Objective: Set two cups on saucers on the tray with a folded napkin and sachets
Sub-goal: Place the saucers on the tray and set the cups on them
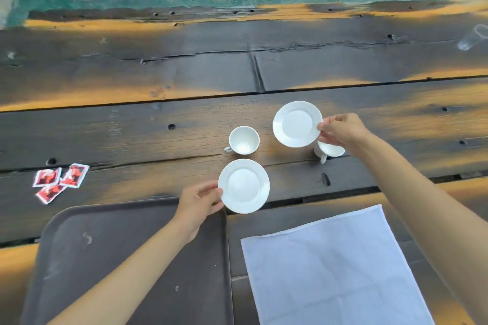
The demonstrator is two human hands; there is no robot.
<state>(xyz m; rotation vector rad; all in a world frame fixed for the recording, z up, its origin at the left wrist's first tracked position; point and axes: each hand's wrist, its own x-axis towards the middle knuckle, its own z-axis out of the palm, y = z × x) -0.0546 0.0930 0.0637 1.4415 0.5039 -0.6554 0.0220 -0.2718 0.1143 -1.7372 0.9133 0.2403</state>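
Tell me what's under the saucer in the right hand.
Below the right hand and its saucer stands a white cup. Only its rim and handle show; the rest is covered.

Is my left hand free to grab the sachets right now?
Probably not yet: the left hand grips a saucer over the tray corner. The sachets lie unobstructed farther left.

The dark plank table (184,71) bears tray (132,258), napkin (330,266), sachets (59,181), cups (244,140).
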